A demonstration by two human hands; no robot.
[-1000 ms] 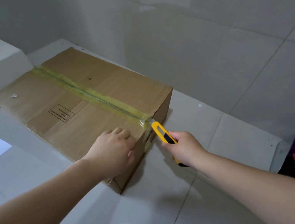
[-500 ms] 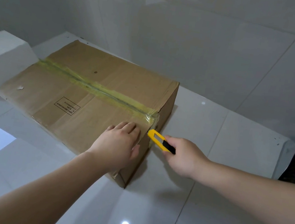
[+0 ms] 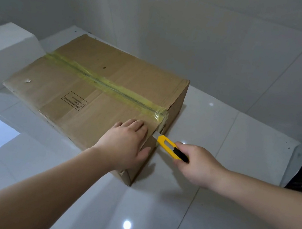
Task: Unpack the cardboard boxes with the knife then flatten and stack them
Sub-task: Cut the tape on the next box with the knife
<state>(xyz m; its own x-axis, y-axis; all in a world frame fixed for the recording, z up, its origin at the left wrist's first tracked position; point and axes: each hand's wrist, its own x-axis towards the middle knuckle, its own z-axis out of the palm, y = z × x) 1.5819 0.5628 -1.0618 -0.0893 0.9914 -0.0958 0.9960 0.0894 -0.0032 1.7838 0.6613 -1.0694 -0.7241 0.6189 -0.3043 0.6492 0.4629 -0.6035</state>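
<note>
Cardboard box, sealed and lying on the white tiled floor against the wall, with yellowish tape running along the seam of its top face and folding over the near-right end. Left hand rests flat on top of the box at that end, fingers straight, thumb hooked over the edge. Right hand has its grip clamped round the yellow knife, whose blade tip meets the end face of the box just below the tape fold and just beside the left thumb. Principal hazard, as judged: a slip of the blade toward the bracing thumb, should the tape give suddenly. A deep thrust may also score any contents, which are hidden. Light bracing may let the box slide across the glossy floor.
</note>
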